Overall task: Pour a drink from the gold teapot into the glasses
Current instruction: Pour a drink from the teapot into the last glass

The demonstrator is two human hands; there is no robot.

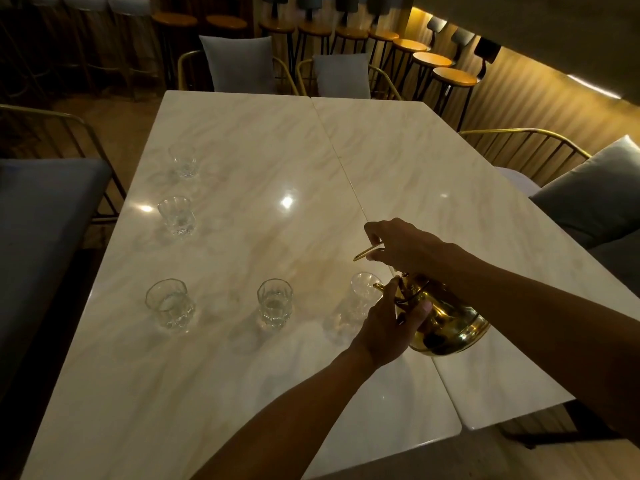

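Gold teapot [446,323] is polished metal, prob. slick and weighty w/ liquid inside; best held by handle plus a steadying hand at neck. It's lifted and tilted at near right of the marble table [242,133], spout towards the nearest right glass [360,296]. Right hand [405,247] is closed on the thin handle above the pot; left hand [388,323] wraps its neck. Four other glasses [275,303] stand further left, apart.

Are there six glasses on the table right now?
No, only five glasses stand on the marble table; the gold teapot is tilted toward the nearest one.
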